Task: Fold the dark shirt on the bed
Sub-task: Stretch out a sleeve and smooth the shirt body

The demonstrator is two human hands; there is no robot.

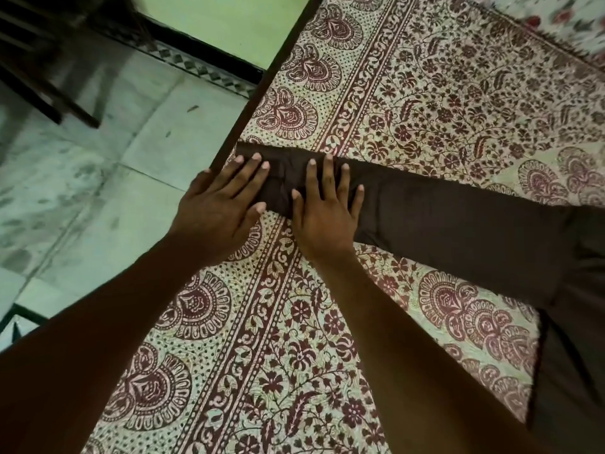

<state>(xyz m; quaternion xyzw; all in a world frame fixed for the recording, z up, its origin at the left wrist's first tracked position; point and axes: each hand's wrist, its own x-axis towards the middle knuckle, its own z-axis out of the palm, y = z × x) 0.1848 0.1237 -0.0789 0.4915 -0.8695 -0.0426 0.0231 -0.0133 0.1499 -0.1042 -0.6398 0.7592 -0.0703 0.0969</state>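
Observation:
The dark brown shirt [458, 224] lies on the bed, its long sleeve stretched out to the left toward the bed's edge and its body at the right edge of the view. My left hand [219, 204] rests flat on the cuff end of the sleeve, fingers spread, partly over the bed's edge. Flat on the sleeve just to the right lies my right hand [324, 208], fingers apart. Neither hand grips the cloth; both press down on it.
The bed is covered by a cream sheet with maroon floral print [294, 339]. Its dark wooden edge [268, 77] runs diagonally at the left. Beyond it lie a pale tiled floor [98, 191] and dark furniture legs [49, 77] at top left.

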